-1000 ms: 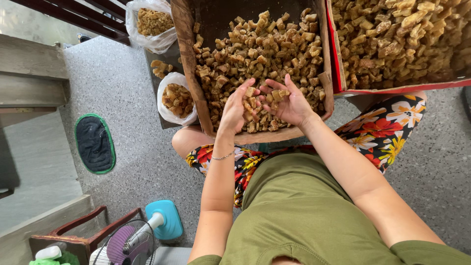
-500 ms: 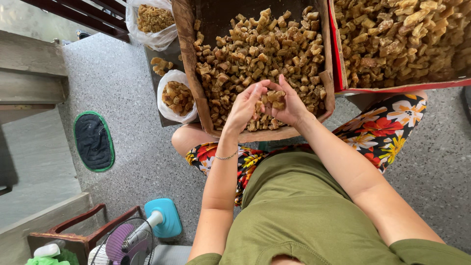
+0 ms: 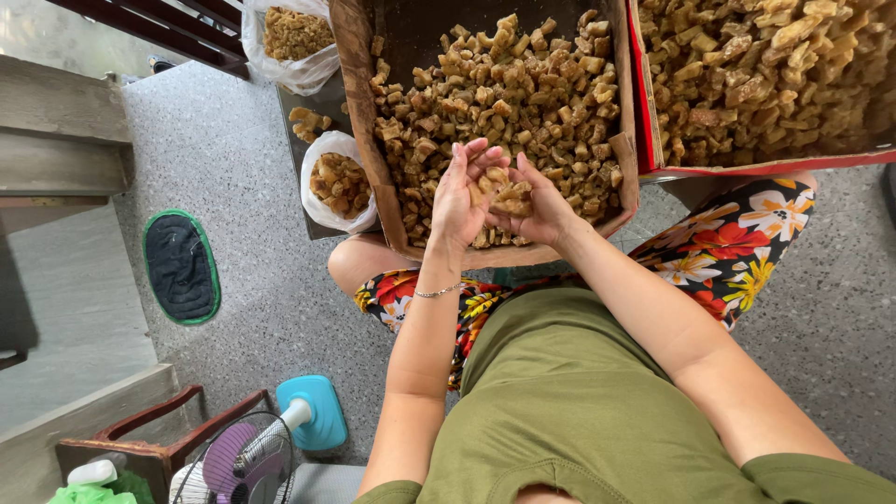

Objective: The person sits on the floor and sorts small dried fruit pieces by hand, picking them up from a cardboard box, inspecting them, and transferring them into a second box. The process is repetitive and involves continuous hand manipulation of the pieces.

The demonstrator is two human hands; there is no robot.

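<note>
A cardboard box (image 3: pixel 366 112) rests on my knees, filled with several brown crispy chunks (image 3: pixel 504 84). My left hand (image 3: pixel 459 198) and my right hand (image 3: pixel 541 210) are cupped together over the box's near edge. Between them they hold a small pile of the brown chunks (image 3: pixel 502 192). A thin bracelet circles my left wrist.
A second, red-edged box (image 3: pixel 747 168) of the same chunks sits to the right. Two clear plastic bags of chunks (image 3: pixel 334 182) (image 3: pixel 291 37) lie on a tray at the left. On the speckled floor are a dark green-edged mat (image 3: pixel 180 267), a small fan (image 3: pixel 252 457) and a wooden stool.
Both hands have closed in and lifted together, gathering a handful of chunks between the palms above the box's near edge.
</note>
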